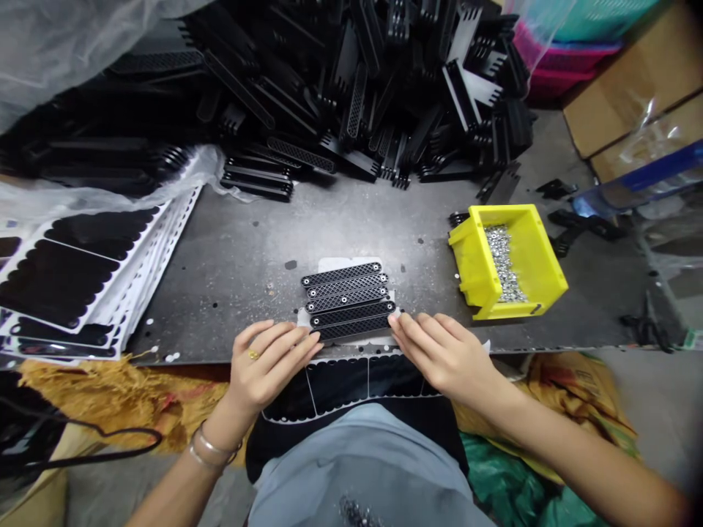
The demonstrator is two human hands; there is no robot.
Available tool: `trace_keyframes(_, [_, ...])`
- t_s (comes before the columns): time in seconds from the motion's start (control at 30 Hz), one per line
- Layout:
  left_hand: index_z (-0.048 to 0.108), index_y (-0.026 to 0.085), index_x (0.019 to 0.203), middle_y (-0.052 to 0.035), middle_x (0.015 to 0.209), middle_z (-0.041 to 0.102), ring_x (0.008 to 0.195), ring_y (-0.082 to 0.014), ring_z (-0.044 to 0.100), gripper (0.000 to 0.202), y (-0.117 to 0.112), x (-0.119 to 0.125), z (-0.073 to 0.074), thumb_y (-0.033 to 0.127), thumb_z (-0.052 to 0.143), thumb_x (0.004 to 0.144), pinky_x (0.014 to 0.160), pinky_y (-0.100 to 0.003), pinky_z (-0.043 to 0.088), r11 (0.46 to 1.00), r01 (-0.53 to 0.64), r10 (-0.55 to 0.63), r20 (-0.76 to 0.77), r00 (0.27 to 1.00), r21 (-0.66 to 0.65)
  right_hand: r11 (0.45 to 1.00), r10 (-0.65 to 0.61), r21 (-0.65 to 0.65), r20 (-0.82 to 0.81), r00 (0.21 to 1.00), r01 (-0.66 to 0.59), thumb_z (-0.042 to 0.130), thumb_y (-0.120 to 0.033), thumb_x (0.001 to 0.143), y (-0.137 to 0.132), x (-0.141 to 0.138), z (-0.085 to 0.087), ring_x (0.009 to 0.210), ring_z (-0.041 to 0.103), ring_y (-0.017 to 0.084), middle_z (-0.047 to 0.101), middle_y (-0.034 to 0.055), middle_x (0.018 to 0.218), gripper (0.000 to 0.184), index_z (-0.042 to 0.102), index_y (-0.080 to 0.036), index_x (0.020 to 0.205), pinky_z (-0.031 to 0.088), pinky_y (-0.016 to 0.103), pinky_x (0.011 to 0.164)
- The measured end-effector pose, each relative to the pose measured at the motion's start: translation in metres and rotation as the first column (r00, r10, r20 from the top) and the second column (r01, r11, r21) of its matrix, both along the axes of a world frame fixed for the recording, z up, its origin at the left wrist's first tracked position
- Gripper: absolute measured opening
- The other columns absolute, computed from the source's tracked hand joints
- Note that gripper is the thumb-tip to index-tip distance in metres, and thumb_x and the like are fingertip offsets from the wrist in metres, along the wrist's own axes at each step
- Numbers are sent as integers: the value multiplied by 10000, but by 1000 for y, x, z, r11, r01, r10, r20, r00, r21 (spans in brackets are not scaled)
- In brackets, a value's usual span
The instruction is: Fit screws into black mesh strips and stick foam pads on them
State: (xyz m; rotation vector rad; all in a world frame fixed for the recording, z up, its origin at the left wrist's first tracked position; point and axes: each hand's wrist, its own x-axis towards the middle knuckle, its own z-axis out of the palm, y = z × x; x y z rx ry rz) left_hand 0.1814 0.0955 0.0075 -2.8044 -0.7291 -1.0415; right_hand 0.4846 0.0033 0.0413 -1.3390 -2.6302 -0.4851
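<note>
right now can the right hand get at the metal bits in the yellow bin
Probably yes: the right hand is at the black strips, the yellow bin is open-topped, and nothing visible blocks the way to the metal bits.

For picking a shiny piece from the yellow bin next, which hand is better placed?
Probably the right hand: it is nearer the yellow bin, while the left hand is at the opposite end of the black strips.

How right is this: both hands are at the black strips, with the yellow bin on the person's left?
Wrong side: the head view shows the yellow bin on the person's right. The left hand and right hand are indeed at the black strips.
</note>
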Motion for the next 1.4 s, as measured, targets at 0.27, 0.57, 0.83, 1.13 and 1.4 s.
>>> trace_keyframes(0.27, [754,178,1082,-1,940,831,887,-168,733,339,-4,-3,-6,99,890,782,965,-352,492,998,35,-34,-21,999,51,998,-59,6,295,954,60,312,60,938,-3,-34,21,872,606,279,734,218,1021,482,748,47,1142,479,404,754])
trace_keyframes(0.57, [747,193,1016,35,908,830,817,-127,742,226,3,-2,-8,104,851,836,878,-305,529,993,105,-107,43,993,51,991,71,-126,136,988,-54,487,-124,1023,11,-2,19,861,608,250,737,160,1023,305,750,-18,1136,488,386,720])
trace_keyframes(0.83, [714,188,991,26,859,819,819,-145,748,215,-2,4,-8,116,850,841,855,-327,529,999,44,-42,89,995,-25,993,-80,-57,305,949,102,468,-140,1004,-4,-37,15,852,619,290,742,205,1035,344,784,-42,1099,497,414,673])
trace_keyframes(1.13, [709,221,1018,-11,960,795,939,-180,733,138,-19,12,-2,143,766,920,901,-360,498,969,-75,113,151,982,-236,987,-120,-118,-133,984,105,563,-185,1027,45,-39,22,743,616,216,698,91,821,220,736,-145,897,492,346,665])
trace_keyframes(1.4, [652,213,979,-34,926,684,883,-181,662,128,-72,-28,-9,90,655,943,828,-354,541,812,-269,442,245,863,-517,999,-27,17,-429,903,38,525,-81,1019,57,-26,6,985,698,225,733,131,1079,255,727,-147,1159,594,339,847])
